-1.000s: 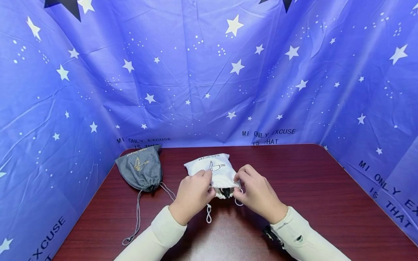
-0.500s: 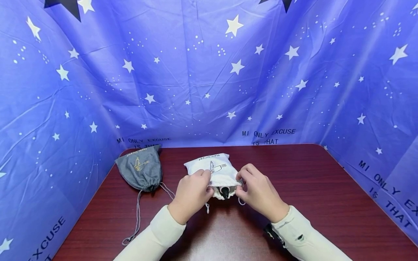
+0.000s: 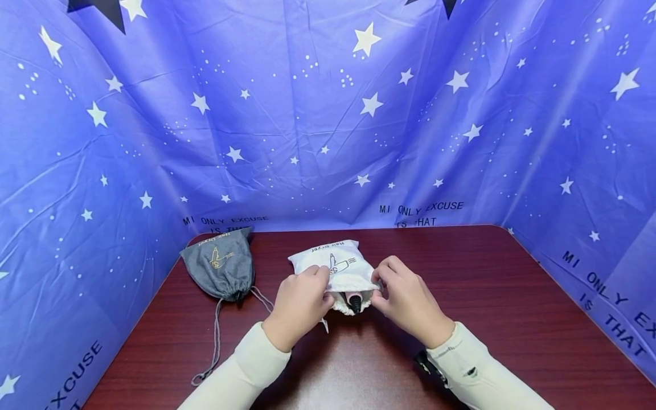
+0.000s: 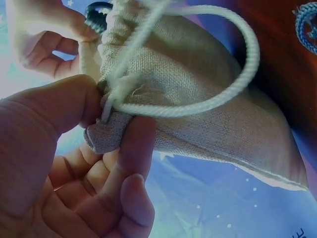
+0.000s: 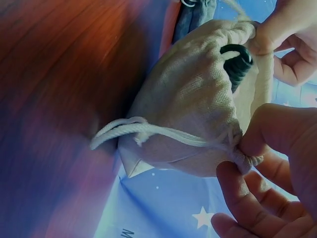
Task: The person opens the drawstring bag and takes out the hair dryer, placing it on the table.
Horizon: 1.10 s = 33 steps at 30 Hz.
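Observation:
A white drawstring pouch [image 3: 351, 279] printed "Hair Dryer" lies on the table with its mouth toward me. My left hand [image 3: 299, 304] pinches the left corner of the mouth between thumb and finger. At the opposite corner, my right hand [image 3: 411, 304] pinches the gathered cloth the same way. The mouth gapes between them, showing a black ribbed cord end [image 3: 356, 304] and something pale pink inside. Most of the contents are hidden. In the left wrist view a white drawstring [image 4: 251, 59] loops over the pouch. Another drawstring loop [image 5: 168, 133] hangs in the right wrist view.
A grey drawstring pouch [image 3: 220, 265] with a gold hair-dryer print lies at the table's back left, cinched, its grey cords [image 3: 217, 341] trailing forward. Blue star-patterned cloth [image 3: 307, 114] hangs behind and on both sides of the dark red table [image 3: 487, 285].
The pouch's mouth has been spread wider, with my right hand shifting slightly right. More of the black ribbed end now shows. My left hand has barely moved.

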{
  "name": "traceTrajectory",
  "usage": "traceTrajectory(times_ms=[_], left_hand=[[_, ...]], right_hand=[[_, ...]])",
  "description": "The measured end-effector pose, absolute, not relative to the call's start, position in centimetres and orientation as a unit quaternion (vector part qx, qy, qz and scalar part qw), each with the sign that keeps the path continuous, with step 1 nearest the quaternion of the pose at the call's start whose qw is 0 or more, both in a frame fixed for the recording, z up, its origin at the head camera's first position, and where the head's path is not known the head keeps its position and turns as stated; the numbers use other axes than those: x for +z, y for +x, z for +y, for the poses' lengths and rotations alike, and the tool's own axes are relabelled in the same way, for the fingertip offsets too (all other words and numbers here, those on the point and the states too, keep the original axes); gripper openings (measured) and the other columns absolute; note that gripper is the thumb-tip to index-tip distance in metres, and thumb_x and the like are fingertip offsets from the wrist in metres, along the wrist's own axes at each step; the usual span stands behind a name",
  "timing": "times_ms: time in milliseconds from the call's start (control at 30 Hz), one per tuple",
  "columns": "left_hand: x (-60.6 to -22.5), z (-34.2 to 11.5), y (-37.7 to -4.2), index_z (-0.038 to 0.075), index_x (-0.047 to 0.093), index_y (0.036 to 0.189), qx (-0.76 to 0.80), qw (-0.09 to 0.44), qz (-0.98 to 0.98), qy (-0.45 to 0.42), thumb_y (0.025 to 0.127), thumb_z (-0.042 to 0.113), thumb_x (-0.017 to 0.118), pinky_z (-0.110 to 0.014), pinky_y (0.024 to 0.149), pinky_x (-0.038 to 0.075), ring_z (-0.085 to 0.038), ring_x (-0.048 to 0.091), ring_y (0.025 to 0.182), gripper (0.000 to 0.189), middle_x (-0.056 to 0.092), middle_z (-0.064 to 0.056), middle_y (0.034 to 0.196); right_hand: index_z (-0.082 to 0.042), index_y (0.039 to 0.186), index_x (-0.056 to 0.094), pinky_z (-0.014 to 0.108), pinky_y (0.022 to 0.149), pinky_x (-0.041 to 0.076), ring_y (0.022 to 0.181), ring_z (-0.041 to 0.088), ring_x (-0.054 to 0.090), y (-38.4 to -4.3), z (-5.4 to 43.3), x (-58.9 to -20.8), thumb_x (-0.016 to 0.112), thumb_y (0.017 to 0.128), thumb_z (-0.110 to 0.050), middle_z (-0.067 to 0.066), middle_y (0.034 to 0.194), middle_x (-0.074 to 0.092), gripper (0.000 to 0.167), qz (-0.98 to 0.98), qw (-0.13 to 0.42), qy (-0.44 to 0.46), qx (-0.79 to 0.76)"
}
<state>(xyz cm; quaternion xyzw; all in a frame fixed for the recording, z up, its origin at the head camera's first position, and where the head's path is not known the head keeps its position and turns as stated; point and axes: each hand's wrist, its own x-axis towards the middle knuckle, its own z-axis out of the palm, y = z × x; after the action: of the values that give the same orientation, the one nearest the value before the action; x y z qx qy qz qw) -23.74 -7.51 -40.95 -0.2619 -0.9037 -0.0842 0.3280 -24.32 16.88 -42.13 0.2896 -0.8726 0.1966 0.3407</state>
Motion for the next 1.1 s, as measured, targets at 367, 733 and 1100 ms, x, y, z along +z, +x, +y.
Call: traceTrajectory(times_ms=[367,733,1100], left_hand=[[-40.7,-7.8,-23.8,0.012,0.053,0.078,-0.083,0.324,-0.907,-0.255,0.069,0.011,0.079,-0.038,0.043,0.042,-0.021,0.056,0.051,0.027,0.053,0.001,0.066],[-40.6,-8.0,-23.8,0.013,0.055,0.078,-0.069,0.326,-0.907,-0.255,0.069,0.012,0.080,-0.037,0.043,0.042,-0.021,0.059,0.051,0.027,0.055,0.002,0.068],[-40.4,-8.1,-24.0,0.013,0.056,0.076,-0.043,0.334,-0.907,-0.253,0.068,0.012,0.079,-0.036,0.042,0.035,-0.022,0.057,0.049,0.025,0.056,0.002,0.068]], right_hand=[[-0.014,0.087,0.065,0.023,0.056,0.043,0.068,0.004,0.049,-24.6,17.3,-42.3,0.071,0.067,-0.004,-0.005,0.092,0.054,0.024,-0.874,0.344,0.285,0.191],[-0.014,0.086,0.065,0.023,0.056,0.043,0.067,0.004,0.049,-24.9,17.6,-42.3,0.071,0.067,-0.004,-0.005,0.091,0.054,0.022,-0.876,0.344,0.280,0.189],[-0.015,0.086,0.065,0.023,0.057,0.045,0.068,0.004,0.051,-25.2,18.0,-42.3,0.073,0.067,-0.007,-0.005,0.091,0.055,0.022,-0.885,0.337,0.265,0.182]])
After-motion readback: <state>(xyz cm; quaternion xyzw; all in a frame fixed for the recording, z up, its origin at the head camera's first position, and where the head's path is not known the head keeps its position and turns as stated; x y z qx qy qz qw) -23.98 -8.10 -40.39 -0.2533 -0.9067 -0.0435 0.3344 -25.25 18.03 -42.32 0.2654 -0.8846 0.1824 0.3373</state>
